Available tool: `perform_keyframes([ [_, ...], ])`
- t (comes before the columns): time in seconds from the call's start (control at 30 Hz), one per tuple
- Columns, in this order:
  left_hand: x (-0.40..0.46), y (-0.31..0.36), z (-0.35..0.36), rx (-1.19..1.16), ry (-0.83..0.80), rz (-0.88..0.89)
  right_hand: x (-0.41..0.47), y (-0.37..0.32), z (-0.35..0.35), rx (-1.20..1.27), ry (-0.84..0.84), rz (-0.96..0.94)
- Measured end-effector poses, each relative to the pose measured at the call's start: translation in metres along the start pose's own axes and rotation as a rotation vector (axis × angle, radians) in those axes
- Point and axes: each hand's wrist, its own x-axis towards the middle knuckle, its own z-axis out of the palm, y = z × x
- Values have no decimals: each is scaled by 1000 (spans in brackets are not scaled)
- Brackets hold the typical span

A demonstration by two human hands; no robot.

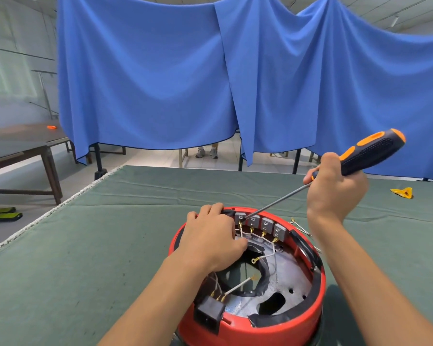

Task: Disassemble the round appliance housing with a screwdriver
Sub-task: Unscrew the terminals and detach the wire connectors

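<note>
A round red appliance housing lies open-side up on the green table cover, near the front edge. Inside it I see a metal plate, white wires with brass terminals and a black power socket. Several grey switch blocks line its far rim. My left hand rests on the far left rim, fingers curled over the edge. My right hand grips a black and orange screwdriver; its shaft slants down to the left, and its tip touches the leftmost grey block.
The table is covered with a green cloth. A yellow object lies at the right, and loose wire pieces lie just right of the housing. A blue curtain hangs behind the table. A brown table stands at far left.
</note>
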Motion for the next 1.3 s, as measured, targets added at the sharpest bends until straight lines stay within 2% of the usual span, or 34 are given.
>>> perform_keyframes([
  [0.23, 1, -1, 1, 8, -10, -5, 4, -7, 0, 48, 33, 0],
  [0.57, 1, -1, 2, 10, -6, -5, -6, -6, 2, 40, -85, -46],
  [1.3, 0, 1, -1, -22, -18, -17, -14, -9, 0, 71, -109, -24],
])
